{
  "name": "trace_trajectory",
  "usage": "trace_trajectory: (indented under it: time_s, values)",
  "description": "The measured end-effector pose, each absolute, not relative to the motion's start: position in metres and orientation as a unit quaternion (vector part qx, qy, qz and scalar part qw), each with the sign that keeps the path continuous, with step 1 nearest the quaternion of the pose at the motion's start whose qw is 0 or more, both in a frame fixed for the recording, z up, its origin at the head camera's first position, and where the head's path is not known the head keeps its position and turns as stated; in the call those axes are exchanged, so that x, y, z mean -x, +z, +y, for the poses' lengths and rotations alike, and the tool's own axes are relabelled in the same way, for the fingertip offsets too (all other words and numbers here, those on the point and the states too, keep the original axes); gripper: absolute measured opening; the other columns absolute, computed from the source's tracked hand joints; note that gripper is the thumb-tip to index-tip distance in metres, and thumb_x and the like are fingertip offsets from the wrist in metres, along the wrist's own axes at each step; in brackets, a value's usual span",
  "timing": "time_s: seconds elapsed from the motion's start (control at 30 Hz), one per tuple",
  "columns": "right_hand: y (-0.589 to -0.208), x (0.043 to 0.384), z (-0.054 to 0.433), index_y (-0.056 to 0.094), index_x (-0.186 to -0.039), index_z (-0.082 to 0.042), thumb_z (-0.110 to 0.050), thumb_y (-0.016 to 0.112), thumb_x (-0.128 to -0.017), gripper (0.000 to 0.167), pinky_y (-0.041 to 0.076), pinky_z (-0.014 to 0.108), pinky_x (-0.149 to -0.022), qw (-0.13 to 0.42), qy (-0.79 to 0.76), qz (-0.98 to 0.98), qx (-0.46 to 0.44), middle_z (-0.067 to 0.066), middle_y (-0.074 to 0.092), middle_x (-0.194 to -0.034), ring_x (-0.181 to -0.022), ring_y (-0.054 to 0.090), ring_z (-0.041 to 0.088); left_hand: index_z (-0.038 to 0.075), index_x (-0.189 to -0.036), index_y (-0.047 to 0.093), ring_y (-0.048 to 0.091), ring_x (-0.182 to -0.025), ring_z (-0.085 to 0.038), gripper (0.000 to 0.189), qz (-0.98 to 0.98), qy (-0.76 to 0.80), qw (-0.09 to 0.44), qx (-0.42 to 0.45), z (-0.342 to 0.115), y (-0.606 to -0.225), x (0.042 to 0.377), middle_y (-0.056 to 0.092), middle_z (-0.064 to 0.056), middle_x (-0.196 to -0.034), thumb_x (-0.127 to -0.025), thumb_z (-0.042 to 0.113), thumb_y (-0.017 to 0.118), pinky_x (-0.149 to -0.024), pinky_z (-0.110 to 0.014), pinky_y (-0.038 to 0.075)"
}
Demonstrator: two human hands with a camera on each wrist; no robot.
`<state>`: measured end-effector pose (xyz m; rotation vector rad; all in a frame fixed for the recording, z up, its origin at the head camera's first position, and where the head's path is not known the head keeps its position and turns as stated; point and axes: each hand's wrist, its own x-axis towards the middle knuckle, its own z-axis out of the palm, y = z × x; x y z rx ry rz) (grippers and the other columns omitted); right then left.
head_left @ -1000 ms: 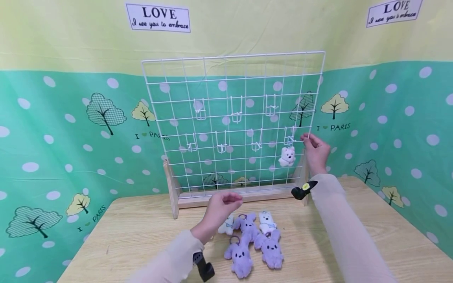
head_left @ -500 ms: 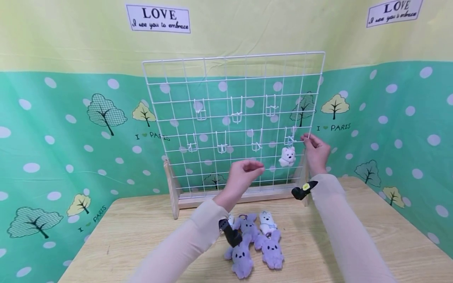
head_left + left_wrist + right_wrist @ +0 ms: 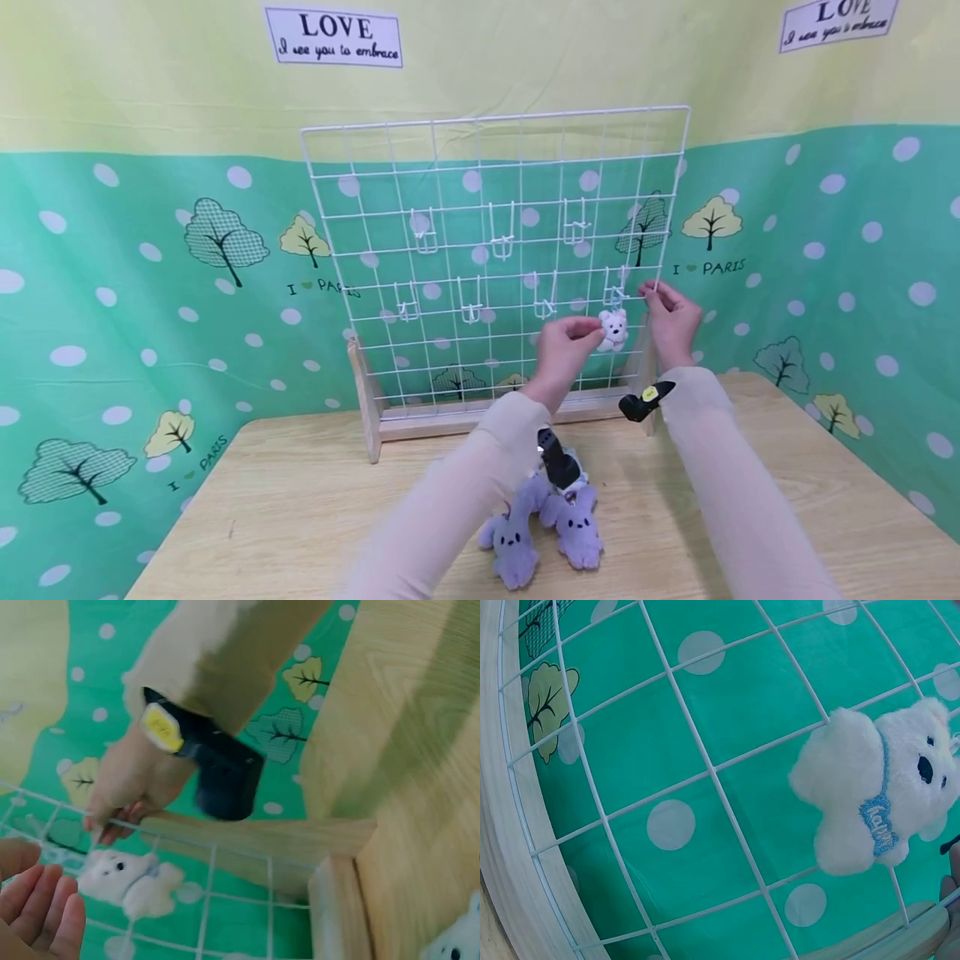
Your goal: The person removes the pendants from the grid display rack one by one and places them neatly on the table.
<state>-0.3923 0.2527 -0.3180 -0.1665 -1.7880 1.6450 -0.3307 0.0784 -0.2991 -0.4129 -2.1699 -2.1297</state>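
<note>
A small white plush bear keychain (image 3: 614,331) with a blue bow hangs from the lower right hook (image 3: 616,293) of a white wire grid rack (image 3: 495,119). My left hand (image 3: 564,354) is at the bear's left side, fingertips at its edge in the head view. The left wrist view shows loosely bent left fingers (image 3: 56,911) beside the bear (image 3: 146,889), not wrapped round it. My right hand (image 3: 675,329) pinches the rack's right edge wire. In the right wrist view, the bear (image 3: 855,795) hangs against the grid, its head partly cut off.
Purple plush keychains (image 3: 579,533) lie on the wooden table (image 3: 262,517) in front of the rack, with white plush partly hidden behind my left wrist. Several bare hooks (image 3: 502,243) hang on the grid. Wooden legs (image 3: 363,400) and a base bar support the rack.
My left hand has moved up and right from above the plush keychains on the table to the hanging white bear. The right hand has stayed at the rack's edge.
</note>
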Motion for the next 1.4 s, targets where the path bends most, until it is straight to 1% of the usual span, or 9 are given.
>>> trace_trajectory:
  time_s: [0.1,0.3,0.43,0.57,0.7,0.8,0.9,1.13,1.4]
  values:
    - [-0.317,0.393,0.253,0.064,-0.118,-0.009,-0.027,0.060,-0.092,0.032,0.046,0.023,-0.094,0.351,0.630,-0.690,0.063,0.002,0.067,-0.115,-0.103,0.061,0.007,0.007,-0.102,0.071,0.061,-0.084,-0.007,0.016,-0.691,-0.711,0.052,0.120,0.093,-0.302,0.337,0.068,0.005,-0.089,-0.086,0.012,0.068,-0.078,-0.026,0.053]
    - [-0.316,0.391,0.251,0.064,-0.118,-0.008,-0.026,0.061,-0.092,0.032,0.047,0.023,-0.093,0.345,0.639,-0.685,0.061,0.001,0.067,-0.114,-0.102,0.061,0.007,0.009,-0.101,0.071,0.060,-0.084,-0.005,0.015,-0.700,-0.698,0.114,0.098,0.111,-0.299,0.345,0.068,0.005,-0.091,-0.087,0.013,0.067,-0.074,-0.021,0.052]
    - [-0.315,0.391,0.252,0.064,-0.117,-0.006,-0.024,0.062,-0.092,0.031,0.047,0.023,-0.093,0.352,0.643,-0.677,0.062,0.003,0.068,-0.113,-0.101,0.062,0.007,0.010,-0.102,0.070,0.060,-0.085,-0.006,0.015,-0.711,-0.685,0.140,0.076,0.120,-0.295,0.348,0.066,0.006,-0.092,-0.088,0.013,0.067,-0.073,-0.018,0.051]
    - [-0.315,0.392,0.254,0.065,-0.117,-0.007,-0.025,0.061,-0.092,0.031,0.047,0.023,-0.093,0.349,0.636,-0.685,0.066,0.002,0.068,-0.114,-0.102,0.062,0.008,0.010,-0.102,0.070,0.061,-0.084,-0.007,0.014,-0.713,-0.683,0.149,0.063,0.126,-0.291,0.351,0.066,0.005,-0.092,-0.088,0.013,0.066,-0.072,-0.018,0.052]
    - [-0.316,0.393,0.254,0.065,-0.117,-0.010,-0.027,0.060,-0.092,0.031,0.047,0.022,-0.093,0.345,0.633,-0.690,0.068,0.001,0.067,-0.115,-0.104,0.061,0.007,0.010,-0.098,0.071,0.061,-0.077,-0.006,0.011,-0.723,-0.669,0.161,0.061,0.129,-0.289,0.356,0.067,0.003,-0.088,-0.088,0.014,0.066,-0.067,-0.018,0.052]
    - [-0.316,0.393,0.254,0.065,-0.117,-0.009,-0.026,0.061,-0.092,0.030,0.047,0.022,-0.093,0.345,0.635,-0.688,0.065,0.002,0.067,-0.116,-0.103,0.061,0.008,0.009,-0.095,0.071,0.061,-0.072,-0.006,0.010,-0.729,-0.661,0.170,0.056,0.130,-0.288,0.360,0.067,0.002,-0.085,-0.088,0.014,0.067,-0.064,-0.018,0.053]
    - [-0.316,0.392,0.255,0.065,-0.117,-0.009,-0.024,0.060,-0.093,0.029,0.047,0.022,-0.093,0.343,0.639,-0.685,0.066,0.002,0.067,-0.116,-0.104,0.061,0.008,0.010,-0.093,0.072,0.060,-0.069,-0.006,0.009,-0.731,-0.660,0.167,0.050,0.133,-0.287,0.362,0.066,0.003,-0.081,-0.087,0.015,0.068,-0.061,-0.018,0.052]
    - [-0.315,0.392,0.252,0.064,-0.118,-0.009,-0.026,0.060,-0.092,0.031,0.046,0.023,-0.095,0.341,0.639,-0.685,0.069,0.002,0.066,-0.117,-0.107,0.061,0.009,0.011,-0.092,0.072,0.060,-0.071,-0.005,0.007,-0.727,-0.667,0.157,0.047,0.138,-0.286,0.361,0.067,0.004,-0.083,-0.086,0.014,0.069,-0.061,-0.017,0.052]
    - [-0.317,0.394,0.253,0.064,-0.117,-0.008,-0.026,0.059,-0.093,0.031,0.046,0.024,-0.095,0.348,0.632,-0.690,0.060,0.003,0.067,-0.116,-0.105,0.061,0.009,0.011,-0.087,0.072,0.057,-0.065,-0.005,0.004,-0.730,-0.663,0.161,0.050,0.138,-0.283,0.361,0.063,0.006,-0.075,-0.085,0.014,0.070,-0.057,-0.016,0.050]
